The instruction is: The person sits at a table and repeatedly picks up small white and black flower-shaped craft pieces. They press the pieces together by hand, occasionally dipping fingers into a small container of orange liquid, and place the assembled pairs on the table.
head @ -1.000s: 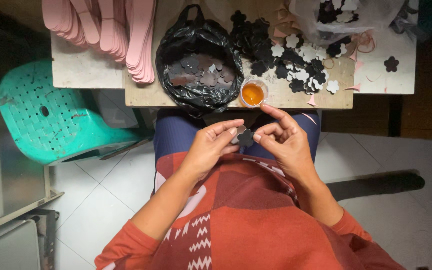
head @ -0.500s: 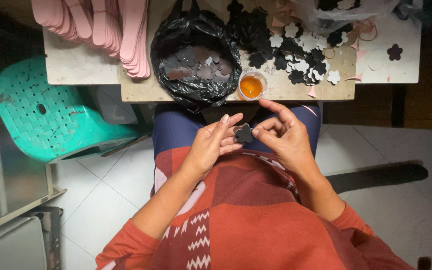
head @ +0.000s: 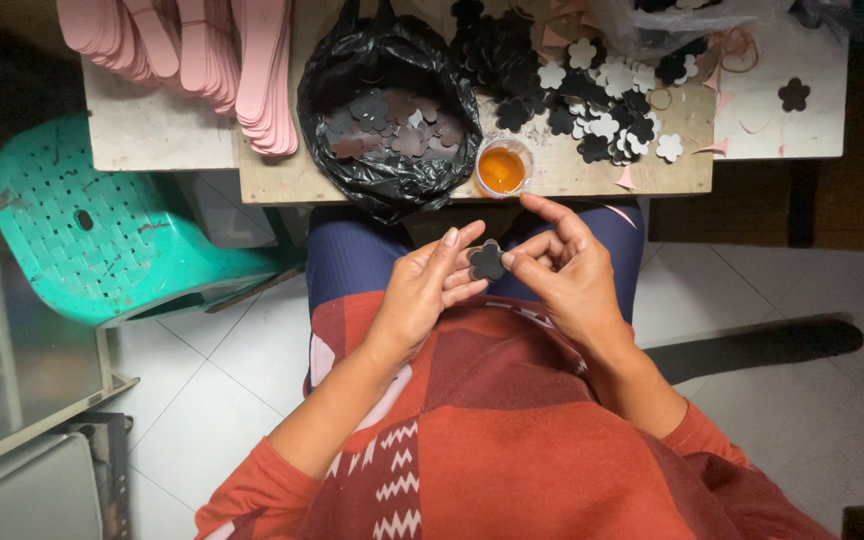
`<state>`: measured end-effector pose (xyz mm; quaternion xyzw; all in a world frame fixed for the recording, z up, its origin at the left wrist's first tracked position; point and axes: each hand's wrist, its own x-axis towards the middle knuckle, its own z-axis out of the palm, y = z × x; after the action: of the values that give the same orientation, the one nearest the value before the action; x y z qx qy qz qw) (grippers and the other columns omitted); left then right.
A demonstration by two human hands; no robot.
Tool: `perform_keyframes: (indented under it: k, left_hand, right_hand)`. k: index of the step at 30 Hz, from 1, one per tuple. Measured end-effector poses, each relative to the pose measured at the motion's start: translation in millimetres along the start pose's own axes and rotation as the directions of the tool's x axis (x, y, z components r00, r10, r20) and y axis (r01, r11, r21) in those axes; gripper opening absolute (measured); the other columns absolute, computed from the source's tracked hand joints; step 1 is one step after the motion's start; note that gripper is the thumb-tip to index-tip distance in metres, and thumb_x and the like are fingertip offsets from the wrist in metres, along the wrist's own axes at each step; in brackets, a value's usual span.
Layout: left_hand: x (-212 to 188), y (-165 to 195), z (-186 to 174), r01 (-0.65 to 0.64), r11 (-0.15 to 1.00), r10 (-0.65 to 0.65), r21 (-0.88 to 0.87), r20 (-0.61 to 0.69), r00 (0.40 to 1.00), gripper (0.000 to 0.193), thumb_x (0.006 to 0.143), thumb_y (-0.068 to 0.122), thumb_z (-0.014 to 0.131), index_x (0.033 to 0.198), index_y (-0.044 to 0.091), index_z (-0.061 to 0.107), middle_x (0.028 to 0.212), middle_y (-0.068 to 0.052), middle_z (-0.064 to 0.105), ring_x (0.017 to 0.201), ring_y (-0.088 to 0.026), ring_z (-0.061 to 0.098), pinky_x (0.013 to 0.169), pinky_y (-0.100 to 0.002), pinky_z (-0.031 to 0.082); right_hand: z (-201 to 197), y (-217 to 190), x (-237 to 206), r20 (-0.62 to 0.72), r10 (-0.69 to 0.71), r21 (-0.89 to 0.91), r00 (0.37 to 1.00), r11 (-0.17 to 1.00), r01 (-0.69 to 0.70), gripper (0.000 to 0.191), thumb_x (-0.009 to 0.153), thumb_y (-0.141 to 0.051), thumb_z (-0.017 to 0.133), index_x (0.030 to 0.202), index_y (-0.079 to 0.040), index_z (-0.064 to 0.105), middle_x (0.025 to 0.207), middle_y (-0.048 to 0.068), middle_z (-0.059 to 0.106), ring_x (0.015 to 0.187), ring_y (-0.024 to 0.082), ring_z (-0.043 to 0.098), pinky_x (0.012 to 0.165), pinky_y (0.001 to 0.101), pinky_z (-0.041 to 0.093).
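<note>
Below the wooden table (head: 352, 180), left hand (head: 422, 290) and right hand (head: 567, 275) together pinch a dark flower cutout (head: 487, 261), seemingly foam; orange cup (head: 502, 168) at twelve o'clock

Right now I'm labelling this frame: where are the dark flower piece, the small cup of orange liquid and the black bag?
Flower piece (head: 487, 261), head view, its centre.
Cup (head: 501, 169), head view, the orange liquid.
Black bag (head: 324, 85), head view, its left wall.

place: small craft workshop | clues: wooden table (head: 282, 178) heaped with cut-out black and white flower shapes (head: 592, 90) | stack of pink strips (head: 202, 60) | black bag of pieces (head: 387, 120) | little cup of orange glue (head: 501, 168)
</note>
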<state>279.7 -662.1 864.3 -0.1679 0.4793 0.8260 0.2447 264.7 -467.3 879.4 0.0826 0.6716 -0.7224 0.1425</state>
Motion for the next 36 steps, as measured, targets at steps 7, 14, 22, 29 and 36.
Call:
perform_keyframes:
  k: [7, 14, 22, 29, 36]
  left_hand:
    - [3, -2, 1, 0.007, 1.0, -0.007, -0.021, 0.001, 1.0, 0.059, 0.105, 0.043, 0.049, 0.147, 0.001, 0.054, 0.115, -0.008, 0.069, 0.103, -0.016, 0.069, 0.094, -0.033, 0.058]
    - [6, -4, 1, 0.001, 1.0, -0.002, -0.026, -0.008, 1.0, 0.057, 0.105, 0.04, 0.049, 0.147, 0.001, 0.053, 0.116, -0.007, 0.069, 0.103, -0.016, 0.069, 0.094, -0.033, 0.059]
    - [9, -11, 1, -0.018, 0.999, 0.017, -0.047, -0.028, 0.999, 0.053, 0.105, 0.035, 0.053, 0.146, 0.002, 0.055, 0.117, -0.008, 0.069, 0.101, -0.014, 0.07, 0.092, -0.032, 0.059]
    - [10, -15, 2, -0.032, 0.999, 0.031, -0.022, -0.051, 0.998, 0.049, 0.1, 0.022, 0.063, 0.145, 0.003, 0.057, 0.114, -0.004, 0.071, 0.095, -0.008, 0.068, 0.087, -0.027, 0.06]
    - [14, -20, 1, -0.081, 0.996, 0.084, 0.042, -0.077, 0.993, 0.051, 0.094, 0.007, 0.071, 0.144, 0.003, 0.059, 0.111, -0.004, 0.072, 0.091, -0.005, 0.066, 0.078, -0.021, 0.058]
  right_hand:
    - [1, 6, 3, -0.024, -0.036, -0.04, 0.999, 0.999, 0.035, 0.064, 0.087, 0.004, 0.074, 0.147, 0.001, 0.051, 0.087, 0.0, 0.069, 0.069, -0.001, 0.053, 0.06, 0.0144, 0.041]
    - [4, 5, 3, -0.044, -0.058, -0.057, 0.997, 0.997, 0.055, 0.062, 0.088, 0.004, 0.073, 0.146, 0.001, 0.052, 0.085, -0.001, 0.068, 0.065, -0.002, 0.048, 0.057, 0.0143, 0.037]
    - [9, 6, 3, -0.069, -0.064, -0.099, 0.996, 0.993, 0.057, 0.06, 0.089, 0.004, 0.071, 0.146, 0.001, 0.052, 0.085, -0.001, 0.068, 0.065, -0.003, 0.048, 0.057, 0.0141, 0.037]
    - [10, 5, 2, -0.072, -0.082, -0.151, 0.994, 0.986, 0.07, 0.061, 0.089, 0.003, 0.071, 0.146, 0.0, 0.052, 0.084, -0.002, 0.068, 0.062, -0.004, 0.043, 0.054, 0.0145, 0.035]
    - [12, 6, 2, -0.064, -0.096, -0.167, 0.993, 0.982, 0.084, 0.06, 0.089, 0.002, 0.071, 0.146, 0.0, 0.052, 0.084, -0.003, 0.068, 0.061, -0.004, 0.043, 0.053, 0.0146, 0.035]
